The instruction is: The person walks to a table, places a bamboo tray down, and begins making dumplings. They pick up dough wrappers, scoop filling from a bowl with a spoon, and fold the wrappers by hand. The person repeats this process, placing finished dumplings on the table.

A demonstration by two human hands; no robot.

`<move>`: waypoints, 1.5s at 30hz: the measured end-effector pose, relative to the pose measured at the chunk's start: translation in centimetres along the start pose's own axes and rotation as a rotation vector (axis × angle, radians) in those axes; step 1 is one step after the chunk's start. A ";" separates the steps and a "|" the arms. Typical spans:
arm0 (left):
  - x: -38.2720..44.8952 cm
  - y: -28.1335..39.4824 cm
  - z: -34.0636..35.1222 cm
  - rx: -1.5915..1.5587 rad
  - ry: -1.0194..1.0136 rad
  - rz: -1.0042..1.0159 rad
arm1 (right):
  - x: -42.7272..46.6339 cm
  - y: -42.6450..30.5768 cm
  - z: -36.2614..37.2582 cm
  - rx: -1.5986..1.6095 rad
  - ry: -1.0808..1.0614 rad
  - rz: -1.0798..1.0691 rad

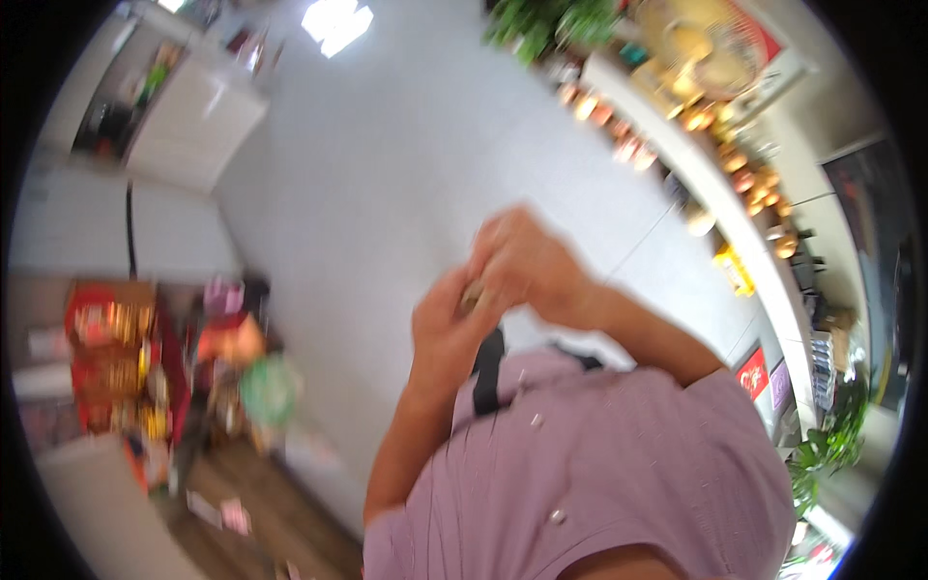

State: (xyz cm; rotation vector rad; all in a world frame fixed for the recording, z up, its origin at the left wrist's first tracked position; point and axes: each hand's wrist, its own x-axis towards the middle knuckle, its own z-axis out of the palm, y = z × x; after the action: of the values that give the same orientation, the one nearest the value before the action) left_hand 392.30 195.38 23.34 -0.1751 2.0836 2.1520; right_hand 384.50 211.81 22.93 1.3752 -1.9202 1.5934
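My left hand [449, 319] and my right hand [529, 272] meet in front of my chest. Between them shows a small brownish object [471, 296], mostly covered by fingers and blurred, so its kind is unclear. The left thumb lies along its near side, while the curled right fingers cover its far side. Just below the hands, a black strap [489, 373] hangs over my mauve buttoned shirt [616, 457].
A grey floor [348, 196] spreads beyond my hands. On the right, a curved white shelf [725, 188] is lined with copper- and gold-coloured vessels [754, 181] and a leafy plant [834, 435]. Red-and-gold boxes [112, 326] and a green round item [270, 390] stand left; a white cabinet [196, 116] is beyond.
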 end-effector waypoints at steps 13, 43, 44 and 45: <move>26.3 5.7 -4.4 -0.251 -0.216 0.119 | 15.5 15.7 -5.5 -0.279 0.080 0.234; 67.2 16.5 -24.5 -0.309 -0.282 0.179 | 46.5 50.0 -2.0 -0.279 0.187 0.214; 68.2 16.6 -25.2 -0.319 -0.283 0.159 | 47.3 50.8 -1.8 -0.285 0.174 0.210; 69.1 16.7 -25.8 -0.329 -0.283 0.140 | 48.0 51.7 -1.6 -0.284 0.174 0.215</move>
State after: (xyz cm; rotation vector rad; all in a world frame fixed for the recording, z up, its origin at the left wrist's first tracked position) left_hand 320.92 170.51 26.37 0.2361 1.6263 2.4227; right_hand 318.65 186.81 27.27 0.9144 -2.1431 1.4056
